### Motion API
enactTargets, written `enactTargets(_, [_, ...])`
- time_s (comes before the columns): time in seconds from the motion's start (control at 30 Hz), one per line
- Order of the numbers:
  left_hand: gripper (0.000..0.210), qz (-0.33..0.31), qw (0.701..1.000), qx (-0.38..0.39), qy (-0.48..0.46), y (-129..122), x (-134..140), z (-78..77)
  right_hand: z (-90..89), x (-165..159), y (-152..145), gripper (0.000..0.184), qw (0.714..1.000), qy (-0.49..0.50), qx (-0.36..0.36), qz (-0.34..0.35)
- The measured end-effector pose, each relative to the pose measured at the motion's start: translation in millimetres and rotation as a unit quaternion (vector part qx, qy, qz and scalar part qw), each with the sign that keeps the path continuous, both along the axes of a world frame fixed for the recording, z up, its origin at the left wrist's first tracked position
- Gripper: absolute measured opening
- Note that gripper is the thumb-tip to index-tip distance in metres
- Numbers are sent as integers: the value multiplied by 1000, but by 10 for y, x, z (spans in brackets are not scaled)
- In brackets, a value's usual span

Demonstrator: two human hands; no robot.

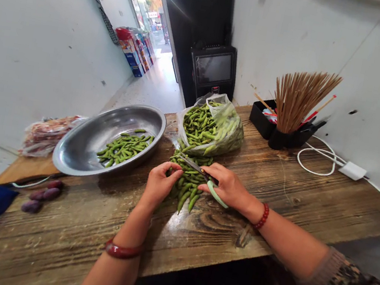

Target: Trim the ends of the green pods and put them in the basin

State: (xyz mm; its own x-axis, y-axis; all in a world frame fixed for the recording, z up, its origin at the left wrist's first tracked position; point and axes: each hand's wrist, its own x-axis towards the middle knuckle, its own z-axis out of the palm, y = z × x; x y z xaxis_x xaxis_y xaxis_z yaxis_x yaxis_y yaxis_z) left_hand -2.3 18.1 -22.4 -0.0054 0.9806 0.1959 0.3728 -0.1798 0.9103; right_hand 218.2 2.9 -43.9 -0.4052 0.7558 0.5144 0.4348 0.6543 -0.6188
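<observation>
- Because the scissors (pixel 192 163) cross just above the left hand's fingertips at the centre of the frame, a nick seems the likeliest mishap; closing the blades as those fingertips lift could cause it.
- The green pods (pixel 184 195) lie loose and overlapping on the wooden surface (pixel 86 237), at the centre of the frame beneath both hands; a sweeping wrist might scatter some toward the near edge.
- Just above them, the plastic bag (pixel 232 142) gapes toward the pile, so a bump could spill more pods, mixing them in.
- More pods rest in the metal bowl (pixel 78 145), left of centre; a knock from the left arm could shift it.
- The right hand (pixel 229 186) has its fingers closed around the scissors' pale green handles; how far the blades part is hard to tell.
- The left hand (pixel 159 183) has its fingers curled toward the thumb, almost a pinch, beside the pile; I cannot tell whether a pod is between them.
</observation>
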Motion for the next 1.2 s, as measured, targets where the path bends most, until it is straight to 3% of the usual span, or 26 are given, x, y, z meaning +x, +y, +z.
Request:
enactTargets(0.17, [21, -36, 975, -120, -185, -83, 2, 100, -63, -3, 28, 45, 1000, 22, -8, 2])
enactTargets(0.27, [25, -57, 961, -144, -230, -114, 24, 127, -80, -6, 29, 49, 1000, 18, -11, 6])
enactTargets(0.83, [15, -108, 990, -63, -65, -127, 28, 107, 20, -5, -34, 55, 999, -36, -19, 29])
enactTargets(1.2, [12, -125, 989, -40, -68, -104, 0, 71, 42, 6, -23, 53, 998, -47, -24, 30])
